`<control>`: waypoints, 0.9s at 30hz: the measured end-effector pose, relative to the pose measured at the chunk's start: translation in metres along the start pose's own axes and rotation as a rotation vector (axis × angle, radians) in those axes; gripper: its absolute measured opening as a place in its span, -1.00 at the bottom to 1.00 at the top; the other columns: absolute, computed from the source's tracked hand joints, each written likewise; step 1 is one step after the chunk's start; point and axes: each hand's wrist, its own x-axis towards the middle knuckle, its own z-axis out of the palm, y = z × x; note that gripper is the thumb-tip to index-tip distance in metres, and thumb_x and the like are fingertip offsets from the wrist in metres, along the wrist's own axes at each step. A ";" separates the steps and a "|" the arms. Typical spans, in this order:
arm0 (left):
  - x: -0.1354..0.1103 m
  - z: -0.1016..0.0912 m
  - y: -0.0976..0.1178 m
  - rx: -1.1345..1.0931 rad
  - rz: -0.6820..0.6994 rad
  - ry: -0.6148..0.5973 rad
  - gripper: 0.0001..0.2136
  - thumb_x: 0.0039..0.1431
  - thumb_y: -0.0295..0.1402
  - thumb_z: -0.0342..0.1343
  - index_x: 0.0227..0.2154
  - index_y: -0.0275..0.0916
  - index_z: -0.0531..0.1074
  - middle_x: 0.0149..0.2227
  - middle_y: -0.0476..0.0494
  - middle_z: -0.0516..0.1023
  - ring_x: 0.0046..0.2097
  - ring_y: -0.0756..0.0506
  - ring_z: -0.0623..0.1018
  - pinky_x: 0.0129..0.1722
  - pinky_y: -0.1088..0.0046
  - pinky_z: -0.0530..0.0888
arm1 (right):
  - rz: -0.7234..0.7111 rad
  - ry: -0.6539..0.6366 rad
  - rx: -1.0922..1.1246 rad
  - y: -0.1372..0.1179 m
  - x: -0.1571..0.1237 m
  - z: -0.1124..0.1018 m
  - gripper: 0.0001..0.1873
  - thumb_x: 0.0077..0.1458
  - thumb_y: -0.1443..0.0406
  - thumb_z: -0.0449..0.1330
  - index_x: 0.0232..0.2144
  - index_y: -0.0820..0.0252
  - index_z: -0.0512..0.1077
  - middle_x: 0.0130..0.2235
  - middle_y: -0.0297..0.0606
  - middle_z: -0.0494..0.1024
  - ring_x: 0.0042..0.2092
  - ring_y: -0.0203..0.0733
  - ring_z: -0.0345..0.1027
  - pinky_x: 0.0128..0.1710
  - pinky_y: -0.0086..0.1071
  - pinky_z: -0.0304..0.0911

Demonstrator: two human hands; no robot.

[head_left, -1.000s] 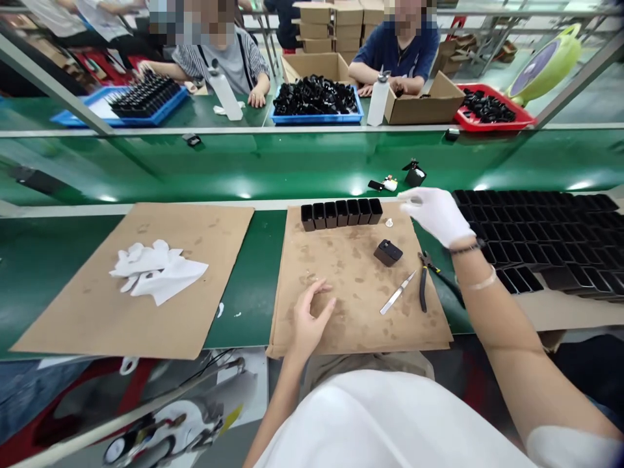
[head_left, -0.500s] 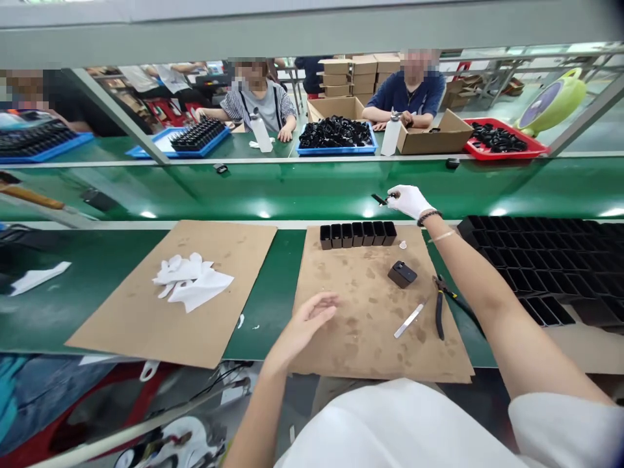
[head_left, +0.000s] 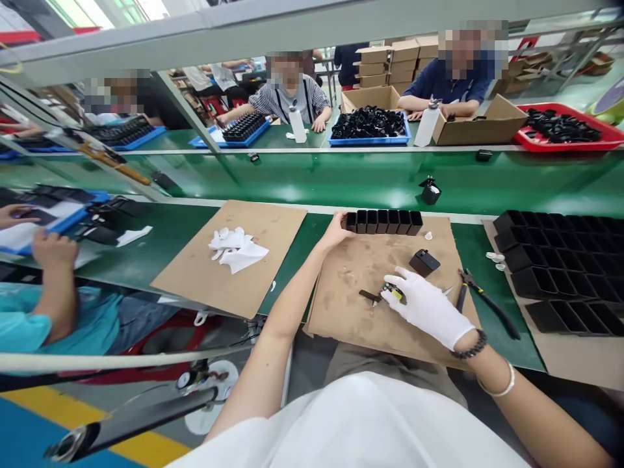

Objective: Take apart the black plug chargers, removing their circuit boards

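My bare left hand reaches to the left end of a row of open-topped black plastic cases, its fingers closed around the end case. My right hand, in a white glove, grips a small circuit board assembly with yellow on it and a flat black piece sticking out to the left. Glove fingers hide part of it. Just beyond the glove a closed black block sits on the cardboard sheet. Diagonal cutters with black and yellow handles lie to the right, and a metal blade is mostly covered.
Many black cases stand in rows at the right. White gloves lie on another cardboard sheet. A black unit sits on the green belt. At left, a co-worker's hand is near a blue tray; others sit across.
My right hand has come back from over the belt to the cardboard with the circuit board assembly. My left hand has moved forward onto the end case. The view has swung left.
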 end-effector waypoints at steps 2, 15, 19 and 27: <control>-0.009 0.000 0.003 -0.004 0.008 -0.015 -0.33 -0.37 -0.51 0.50 -0.08 -0.33 0.40 0.07 -0.36 0.52 0.18 -0.31 0.50 0.29 0.05 0.34 | -0.127 -0.056 0.029 0.015 -0.001 -0.008 -0.70 0.27 0.33 0.15 -0.05 0.01 0.62 0.35 -0.10 0.34 0.33 0.08 0.29 0.31 -0.04 0.24; -0.150 0.012 0.101 -0.007 0.181 -0.145 -0.41 -0.14 -0.22 0.52 -0.03 -0.14 0.44 0.06 -0.20 0.55 0.16 -0.24 0.55 0.29 0.13 0.41 | -0.330 -0.225 0.315 0.019 0.037 -0.017 -0.83 0.11 0.42 0.18 -0.36 0.20 0.60 -0.28 -0.09 0.57 -0.18 -0.02 0.50 -0.03 -0.12 0.36; -0.168 0.013 0.109 0.002 0.189 -0.103 -0.37 -0.14 -0.27 0.52 0.02 -0.12 0.41 0.10 -0.18 0.54 0.17 -0.23 0.54 0.28 0.17 0.41 | -0.255 -0.144 0.688 0.026 0.023 -0.029 -0.75 0.24 0.12 0.18 -0.18 0.17 0.45 -0.25 -0.19 0.58 -0.23 -0.12 0.52 -0.12 -0.19 0.45; -0.195 0.019 0.092 -0.074 0.050 -0.078 -0.40 -0.18 -0.30 0.52 -0.01 -0.13 0.45 0.02 -0.14 0.59 0.10 -0.20 0.58 0.15 0.28 0.50 | 0.007 0.123 1.620 0.009 -0.017 -0.042 -0.46 0.04 -0.11 0.33 -0.16 0.00 0.20 0.05 -0.14 0.60 0.07 -0.03 0.55 0.05 -0.06 0.45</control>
